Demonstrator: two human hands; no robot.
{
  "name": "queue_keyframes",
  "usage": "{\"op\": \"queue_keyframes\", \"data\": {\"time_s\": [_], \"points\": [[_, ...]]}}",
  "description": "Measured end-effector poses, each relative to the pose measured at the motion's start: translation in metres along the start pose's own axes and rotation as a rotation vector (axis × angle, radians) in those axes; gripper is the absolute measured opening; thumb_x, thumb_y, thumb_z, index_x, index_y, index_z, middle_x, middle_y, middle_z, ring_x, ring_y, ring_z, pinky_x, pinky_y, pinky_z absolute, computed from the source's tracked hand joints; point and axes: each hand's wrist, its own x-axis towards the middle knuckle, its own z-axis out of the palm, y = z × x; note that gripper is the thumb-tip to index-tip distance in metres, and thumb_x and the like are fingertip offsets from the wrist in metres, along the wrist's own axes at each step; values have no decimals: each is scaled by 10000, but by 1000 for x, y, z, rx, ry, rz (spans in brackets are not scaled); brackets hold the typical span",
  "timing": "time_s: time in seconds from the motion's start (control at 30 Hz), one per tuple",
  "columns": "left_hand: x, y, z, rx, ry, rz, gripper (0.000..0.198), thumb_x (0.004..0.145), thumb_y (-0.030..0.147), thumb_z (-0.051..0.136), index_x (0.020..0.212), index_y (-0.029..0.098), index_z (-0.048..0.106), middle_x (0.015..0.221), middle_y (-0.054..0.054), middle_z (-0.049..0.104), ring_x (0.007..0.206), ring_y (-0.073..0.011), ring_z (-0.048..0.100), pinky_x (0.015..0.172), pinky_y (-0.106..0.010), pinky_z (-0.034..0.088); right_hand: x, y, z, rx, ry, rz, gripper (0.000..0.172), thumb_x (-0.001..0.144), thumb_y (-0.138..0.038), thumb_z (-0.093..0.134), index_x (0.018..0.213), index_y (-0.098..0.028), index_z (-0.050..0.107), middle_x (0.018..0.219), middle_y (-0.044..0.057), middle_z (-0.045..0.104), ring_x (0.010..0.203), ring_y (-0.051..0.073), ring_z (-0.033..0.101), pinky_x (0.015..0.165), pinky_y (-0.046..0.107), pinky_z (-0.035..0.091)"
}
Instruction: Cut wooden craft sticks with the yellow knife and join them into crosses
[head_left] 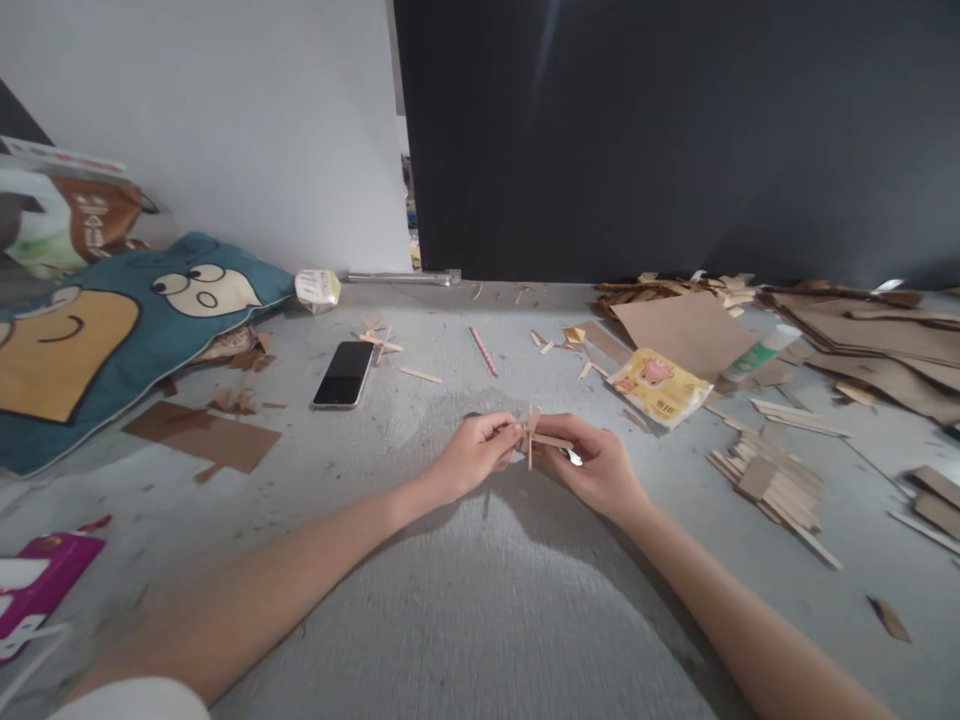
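Above the grey tabletop, a small cross-shaped piece made of thin wooden strips (530,450) is between my two hands. My left hand (476,455) is closed, its thumb and index finger pinching the left side of the piece. From the other side my right hand (604,470) grips it with curled fingers, one flat strip running along them. Something small and shiny (575,457) shows under the right fingers; I cannot make out what it is. A pink patterned pencil (484,351) lies beyond the hands, and a black-screened phone (344,375) rests to their left.
Wooden strips (780,480) are piled at right, near a yellow packet (660,387) and cardboard sheets (877,345). At left are a teal cushion (169,325), a brown cardboard piece (202,436) and a magenta object (56,580). A dark panel (675,140) stands behind.
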Motion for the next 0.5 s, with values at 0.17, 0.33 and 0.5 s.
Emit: {"op": "queue_keyframes", "data": {"time_s": [0.17,0.33,0.5], "points": [[-1,7,2,0,11,-24,515,867,664,658,745,213,442,594,99,288,507,-69,250,522,-244,206,-1,-4,-8,15,-57,-73,253,997,-261,559,1184,-227,726,1100,94,805,916,211,792,731,285,635],[-1,8,1,19,14,-19,497,889,648,637,744,213,443,594,95,289,514,-75,255,532,-247,213,-1,-4,-8,33,-59,-66,240,1036,-318,577,1207,-231,721,1126,100,803,932,209,804,747,279,651],[-2,9,1,54,12,10,499,903,660,621,756,209,467,603,87,308,524,-81,282,541,-253,224,-1,-3,-7,-28,-37,-92,218,1036,-285,576,1181,-227,726,1103,98,809,950,211,798,776,296,650]]}}
